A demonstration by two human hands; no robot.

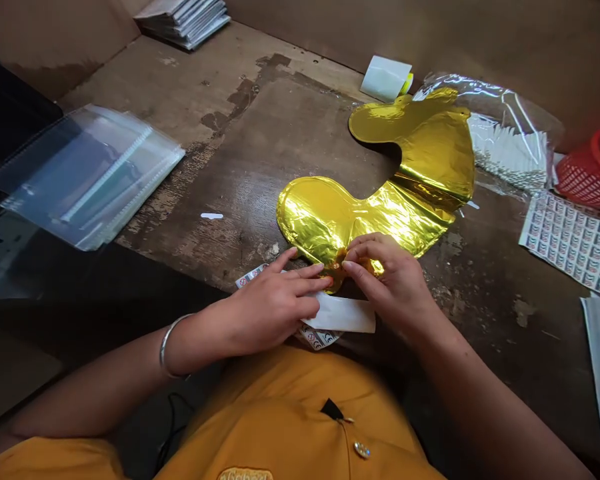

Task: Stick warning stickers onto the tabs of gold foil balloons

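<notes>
Foil shape (325,207), shiny gold and curved, lies on worn brown wooden bench (180,193). Left hand (270,303), fingers apart, touches its near tip, partly over flat white strip (350,315). Right hand (400,287): thumb and forefinger together at foil; cannot tell what they grip.

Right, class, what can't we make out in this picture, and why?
Head view:
Gold foil balloon: part covered by the right hand.
Red basket: right side cut off by frame edge.
Right sticker sheet: fine print too small.
Shirt badge: lettering cut off by bottom edge.
</notes>
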